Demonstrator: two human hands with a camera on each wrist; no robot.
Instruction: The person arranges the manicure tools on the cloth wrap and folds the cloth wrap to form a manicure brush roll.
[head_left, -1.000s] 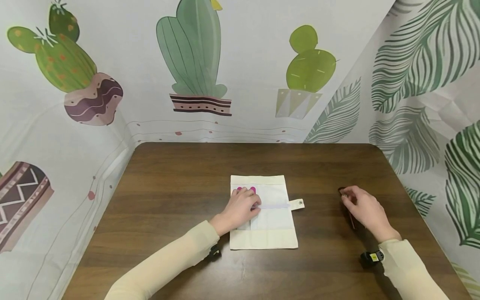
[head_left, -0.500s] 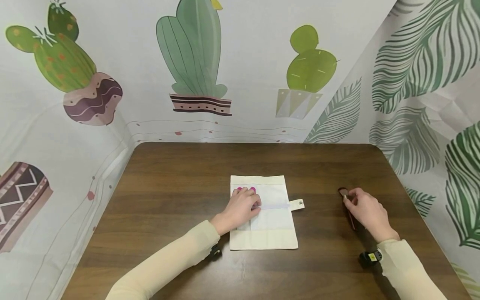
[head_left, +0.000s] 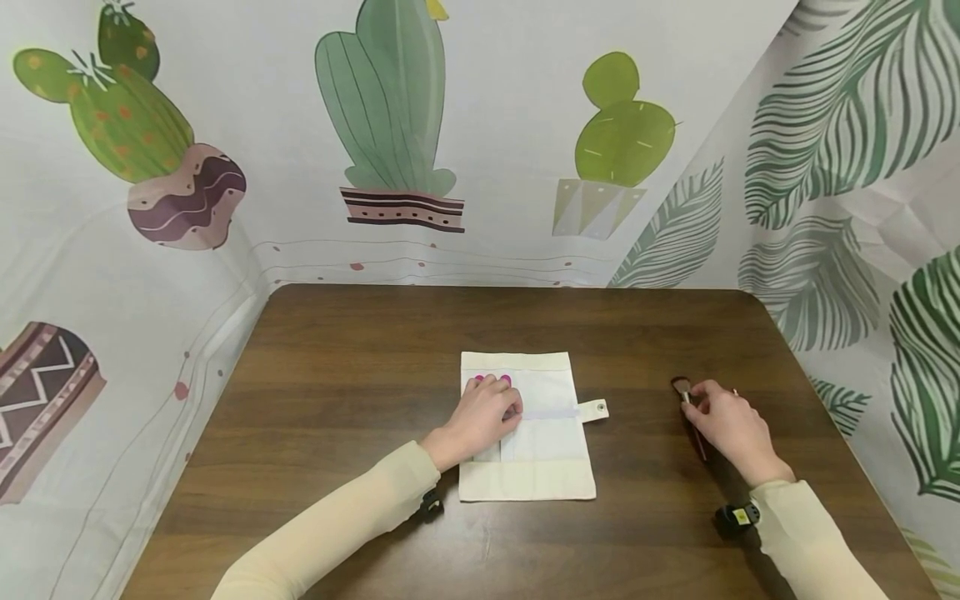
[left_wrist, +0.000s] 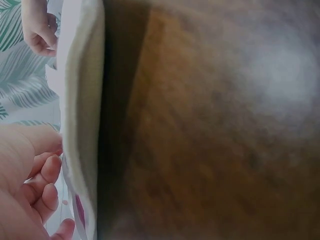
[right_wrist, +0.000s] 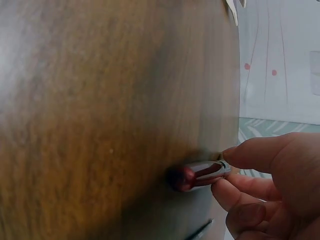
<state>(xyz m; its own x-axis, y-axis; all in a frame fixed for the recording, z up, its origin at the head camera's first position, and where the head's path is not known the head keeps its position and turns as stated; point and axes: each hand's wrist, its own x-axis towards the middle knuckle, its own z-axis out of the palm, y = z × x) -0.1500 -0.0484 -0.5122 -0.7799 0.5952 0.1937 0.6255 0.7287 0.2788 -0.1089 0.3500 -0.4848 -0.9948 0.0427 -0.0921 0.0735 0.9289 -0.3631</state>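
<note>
A cream fabric pouch lies spread flat on the table, with a snap tab at its right side. My left hand rests on the pouch's left part, fingers loosely bent. Two pink spots show just beyond its fingertips; what they belong to is hidden. To the right, my right hand pinches a makeup brush between thumb and fingers. The brush has a dark head, a silver collar and a reddish handle. Seen from the right wrist, the brush looks foreshortened, red and shiny silver.
The brown wooden table has rounded far corners. Behind it hangs a white cloth backdrop printed with cacti and leaves. Bare tabletop lies between the pouch and the right hand.
My right hand has shifted slightly left and nearer to me, and more of the brush head shows past its fingers. The left hand and the pouch keep their place.
</note>
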